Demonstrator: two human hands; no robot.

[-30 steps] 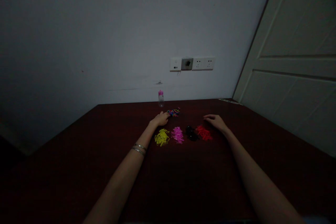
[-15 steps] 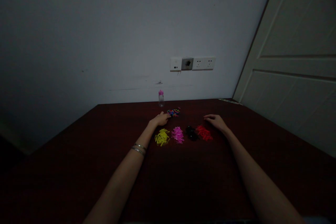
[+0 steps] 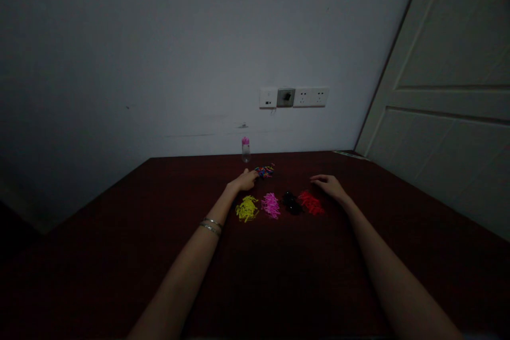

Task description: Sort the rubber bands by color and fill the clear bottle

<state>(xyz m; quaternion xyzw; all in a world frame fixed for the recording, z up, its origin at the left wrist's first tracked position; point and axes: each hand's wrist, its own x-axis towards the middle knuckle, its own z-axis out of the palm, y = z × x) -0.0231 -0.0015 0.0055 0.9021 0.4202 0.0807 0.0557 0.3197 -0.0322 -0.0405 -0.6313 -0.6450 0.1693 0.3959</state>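
Note:
My left hand (image 3: 246, 180) is at the left edge of a small multicoloured pile (image 3: 265, 171); its fingertips touch the pile, and whether they grip a piece is too small to tell. My right hand (image 3: 327, 185) rests on the table with fingers apart and nothing in them, just behind and right of a red pile (image 3: 311, 203). Left of the red pieces lie a black pile (image 3: 291, 203), a pink pile (image 3: 271, 205) and a yellow pile (image 3: 247, 208), side by side in a row.
A clear bottle with a pink top (image 3: 246, 150) stands by the wall, behind my left hand. The dark red table (image 3: 279, 276) meets the wall, where sockets (image 3: 311, 96) are mounted. A pale panelled door (image 3: 446, 95) is at the right.
The fingers of my left hand have drawn back slightly from the multicoloured pile, which shows a little more. My right hand has stayed in place.

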